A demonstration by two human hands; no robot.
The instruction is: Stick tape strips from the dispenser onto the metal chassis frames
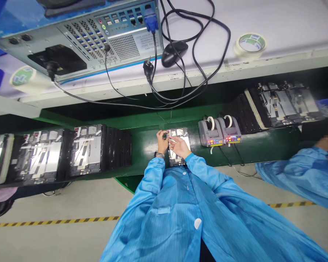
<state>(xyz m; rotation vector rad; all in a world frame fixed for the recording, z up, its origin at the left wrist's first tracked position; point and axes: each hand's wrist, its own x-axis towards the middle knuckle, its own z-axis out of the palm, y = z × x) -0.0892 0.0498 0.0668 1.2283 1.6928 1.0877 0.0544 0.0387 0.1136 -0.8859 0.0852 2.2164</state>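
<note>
An open tablet housing (179, 146) with metal plates and white tape strips lies on the green workbench (144, 154), right in front of me. My left hand (162, 141), with a watch on its wrist, pinches a small dark part (164, 135) at the housing's upper left edge. My right hand (179, 146) lies across the housing with its fingers extended toward that part. Both hands hide much of the housing's surface, so I cannot tell what lies beneath them.
Stacks of similar housings (86, 149) line the bench to the left and right, beside two grey tape dispensers (220, 131). Beyond stand a computer case (98, 40), a mouse (173, 52), tangled black cables and tape rolls (250, 45). A co-worker's blue sleeve (292, 178) is at right.
</note>
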